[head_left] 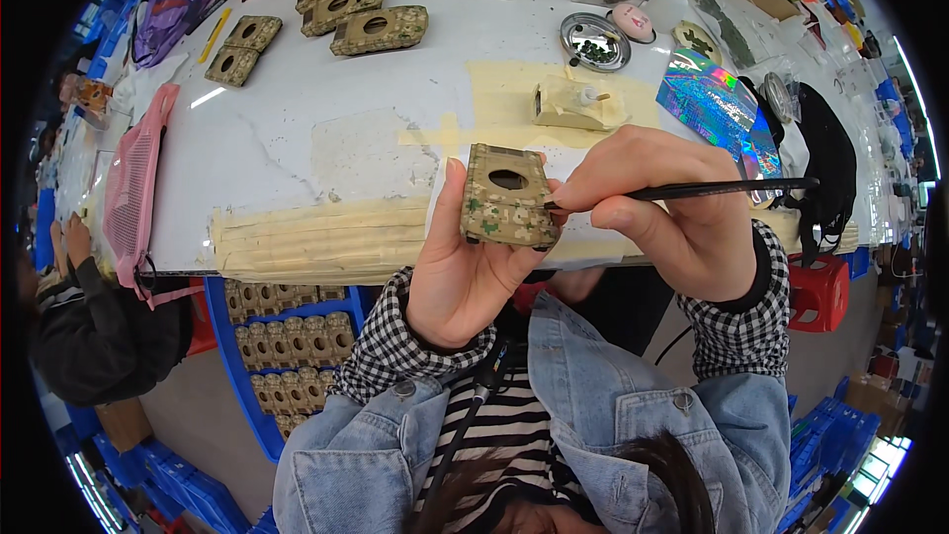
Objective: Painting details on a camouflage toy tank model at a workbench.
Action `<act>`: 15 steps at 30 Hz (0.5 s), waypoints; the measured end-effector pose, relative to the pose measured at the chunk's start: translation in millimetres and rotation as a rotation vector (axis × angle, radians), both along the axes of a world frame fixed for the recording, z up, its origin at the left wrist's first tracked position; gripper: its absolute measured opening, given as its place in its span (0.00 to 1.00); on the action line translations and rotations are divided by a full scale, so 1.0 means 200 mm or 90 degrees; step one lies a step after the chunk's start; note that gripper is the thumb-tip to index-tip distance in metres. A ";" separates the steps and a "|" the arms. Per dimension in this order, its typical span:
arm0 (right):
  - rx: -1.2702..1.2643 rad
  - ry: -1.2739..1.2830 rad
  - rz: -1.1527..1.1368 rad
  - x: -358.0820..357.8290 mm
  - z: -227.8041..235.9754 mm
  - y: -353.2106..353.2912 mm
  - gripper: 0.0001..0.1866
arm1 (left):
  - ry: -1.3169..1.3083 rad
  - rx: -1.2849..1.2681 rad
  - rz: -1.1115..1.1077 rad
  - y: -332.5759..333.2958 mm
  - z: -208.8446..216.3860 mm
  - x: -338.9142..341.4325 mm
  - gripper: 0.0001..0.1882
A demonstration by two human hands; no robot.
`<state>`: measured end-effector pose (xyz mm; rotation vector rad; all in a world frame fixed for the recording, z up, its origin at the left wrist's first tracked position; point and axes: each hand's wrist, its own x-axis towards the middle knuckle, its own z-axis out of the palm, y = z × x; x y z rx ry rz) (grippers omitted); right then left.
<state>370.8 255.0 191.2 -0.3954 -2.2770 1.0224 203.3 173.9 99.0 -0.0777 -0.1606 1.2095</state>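
Observation:
My left hand (457, 282) cradles a camouflage-painted toy tank hull (508, 216) with a round hole in its top. Thumb and fingers close around its sides, just above the table's near edge. In my right hand (682, 203) is a pair of slim black tweezers (712, 188), pinched between thumb and forefinger. Their tip meets the hull's right side; whether they grip a small part there is too small to tell. Beyond the hull stands a tape-covered block (578, 104) with a small white piece on top.
Several more hulls (378, 30) lie at the far left. A metal dish (595, 42) holds small dark green parts, near a shiny holographic sheet (707, 104). A pink mesh bag (143, 198) hangs at left. Below the table, a blue crate (237, 376) holds rows of hulls. Another person (109, 336) sits left.

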 end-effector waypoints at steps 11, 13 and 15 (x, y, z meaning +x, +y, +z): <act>0.009 -0.003 -0.001 0.00 0.00 0.00 0.05 | -0.006 0.000 -0.005 0.00 -0.01 -0.01 0.29; 0.005 -0.005 -0.002 0.00 0.01 0.01 0.05 | -0.001 -0.001 -0.003 0.00 0.00 -0.01 0.29; -0.002 0.001 -0.004 0.00 0.00 0.01 0.05 | 0.002 0.007 -0.003 0.01 -0.01 -0.01 0.28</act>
